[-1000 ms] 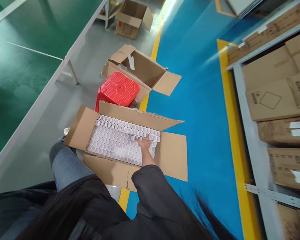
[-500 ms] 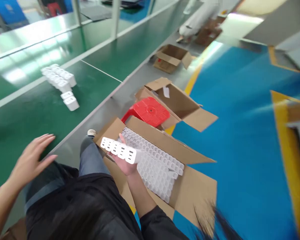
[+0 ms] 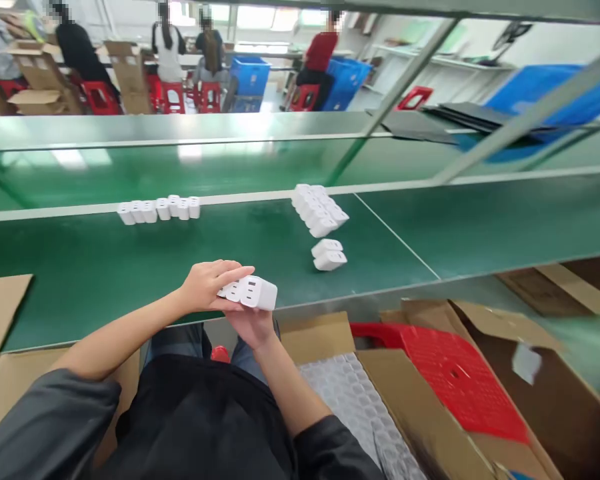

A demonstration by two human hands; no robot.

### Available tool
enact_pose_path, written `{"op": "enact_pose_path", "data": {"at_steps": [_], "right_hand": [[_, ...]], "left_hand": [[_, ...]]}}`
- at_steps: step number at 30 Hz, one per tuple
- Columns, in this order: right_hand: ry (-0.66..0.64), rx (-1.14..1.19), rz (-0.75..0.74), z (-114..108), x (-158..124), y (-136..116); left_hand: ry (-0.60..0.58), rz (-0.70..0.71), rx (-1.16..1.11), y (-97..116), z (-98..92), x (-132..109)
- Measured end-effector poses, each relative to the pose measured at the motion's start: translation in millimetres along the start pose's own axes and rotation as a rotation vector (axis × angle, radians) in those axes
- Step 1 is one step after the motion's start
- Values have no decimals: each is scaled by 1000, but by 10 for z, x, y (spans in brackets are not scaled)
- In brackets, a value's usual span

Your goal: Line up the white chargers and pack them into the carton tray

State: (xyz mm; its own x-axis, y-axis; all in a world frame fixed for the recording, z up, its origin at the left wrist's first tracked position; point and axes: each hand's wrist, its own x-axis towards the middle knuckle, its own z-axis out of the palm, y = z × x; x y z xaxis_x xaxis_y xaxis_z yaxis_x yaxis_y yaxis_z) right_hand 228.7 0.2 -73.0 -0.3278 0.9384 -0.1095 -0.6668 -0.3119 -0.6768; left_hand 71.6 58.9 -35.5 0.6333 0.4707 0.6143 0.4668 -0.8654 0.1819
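A row of white charger blocks (image 3: 260, 294) with dark port slots lies across my right hand (image 3: 253, 325), which grips it from below, palm up. My left hand (image 3: 214, 285) is closed over the row's left end, its fingers on top, hiding several of the blocks. Both hands are just above the near edge of the green work surface (image 3: 260, 247). Beyond them to the right, two white chargers (image 3: 330, 255) sit side by side, with a tight cluster of chargers (image 3: 316, 208) behind. An uneven line of chargers (image 3: 157, 209) stands at the far left.
An open carton (image 3: 400, 387) packed with white chargers (image 3: 345, 393) is at my right, beside a red stool (image 3: 460, 373) and another open box (image 3: 540, 360). Cardboard (image 3: 5, 307) lies at left. Metal posts (image 3: 405, 80) rise behind the bench; several people sit farther back.
The view has swung from the carton to the bench. My right hand has brought the charger row over to the bench edge, and my left hand has closed onto it.
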Motion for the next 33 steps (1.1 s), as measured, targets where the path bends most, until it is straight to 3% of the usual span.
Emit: {"op": "enact_pose_path", "data": {"at_steps": [5,7,9,15,21,28,33], "right_hand": [[-180,-92,204,400,626,155],[-157,-193,243,489,863,211],[-93,-289,192,540,1096,272],[-9,-405,136,599,1748,386],[-77,-453,154,723,2098,332],[-293,-401,186,783,2058,277],[-217,-621,56,734,2077,333]], "left_hand": [[-102,-250,136,-498,-440,-458],[-151,-332,186,-673,-617,-578],[-203,-414,241,-862,-793,-655],[-352,-629,412,-1475,-1213,-728],[-357,-668,455,-1716,-1262,-807],[-301,-616,439,-1749,-1214,-903],[-269,-608,438,-1729,-1227,-914]]}}
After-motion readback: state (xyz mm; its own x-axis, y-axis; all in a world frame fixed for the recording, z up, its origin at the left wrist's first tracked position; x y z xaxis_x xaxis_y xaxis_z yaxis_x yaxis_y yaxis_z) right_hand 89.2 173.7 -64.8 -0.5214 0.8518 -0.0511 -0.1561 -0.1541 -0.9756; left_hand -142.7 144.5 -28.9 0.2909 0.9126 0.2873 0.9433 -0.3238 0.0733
